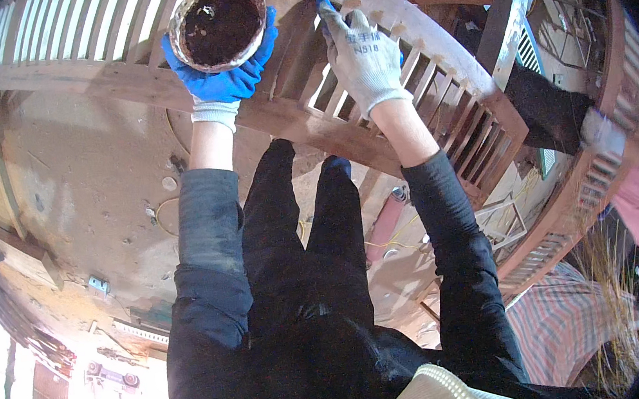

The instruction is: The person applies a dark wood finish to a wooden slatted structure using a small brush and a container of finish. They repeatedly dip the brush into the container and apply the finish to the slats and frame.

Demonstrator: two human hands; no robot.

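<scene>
My left hand (231, 79), in a white glove with a blue coated palm, cups a round bowl (183, 38) from below. Its rim is crusted pale, and a dark brown paste or powder fills it. To its right, my right hand (367, 60), in the same kind of glove, rests at the slatted wooden panel (311, 125). One finger stretches out to the panel's upper rail, near brown smears along the slat joints; the others bend downward, their tips hidden. The panel lies across in front of my legs, with a curved upper rail and narrow slats.
At right, another person's gloved hand (604, 134) and dark sleeve are at a second curved slatted piece (587, 193). Striped cloth (558, 322) and dry straw-like stalks (615, 307) lie lower right. A pink roll-like object (385, 223) and thin cables lie on the dusty floor (82, 195).
</scene>
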